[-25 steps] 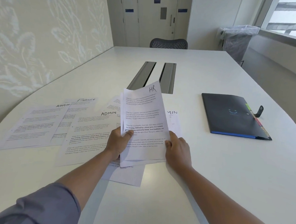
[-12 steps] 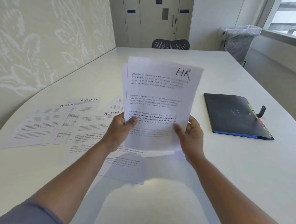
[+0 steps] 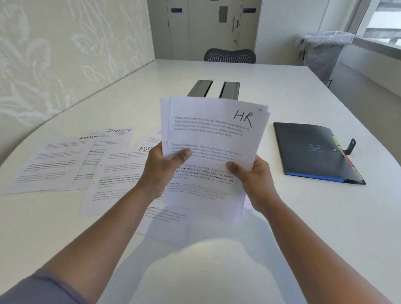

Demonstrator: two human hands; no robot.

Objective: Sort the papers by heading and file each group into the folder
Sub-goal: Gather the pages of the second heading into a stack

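- The person holds a small stack of HR papers [image 3: 208,157] up off the white surface [image 3: 307,227], tilted toward the camera, with "HR" handwritten at its top right corner.
- The left hand [image 3: 161,170] grips the stack's left edge, thumb laid across the front of the top sheet and the other fingers curled out of sight behind it.
- The right hand [image 3: 253,182] grips the right edge in the same way, thumb pressed on the printed text and fingers wrapped behind.
- Several sheet edges show at the top and left of the stack, slightly fanned; I cannot tell how many sheets there are.
- The stack's lower edge hangs above the surface, apart from it.
- On the surface to the left lies an ADMIN sheet [image 3: 52,162], flat, overlapping a FINANCE sheet [image 3: 116,138] just beyond it.
- A second ADMIN sheet [image 3: 116,180] lies nearer the middle, its right part hidden behind the left hand and forearm.
- Another printed sheet [image 3: 165,222] lies flat below the held stack, its heading hidden.
- The dark folder [image 3: 311,153] lies closed on the surface to the right, well apart from both hands, with coloured tabs along its right edge and a blue edge along its near side.
- At the far end of the surface stands a dark mesh chair [image 3: 230,55], and a lined bin [image 3: 323,53] stands at far right beside the window.
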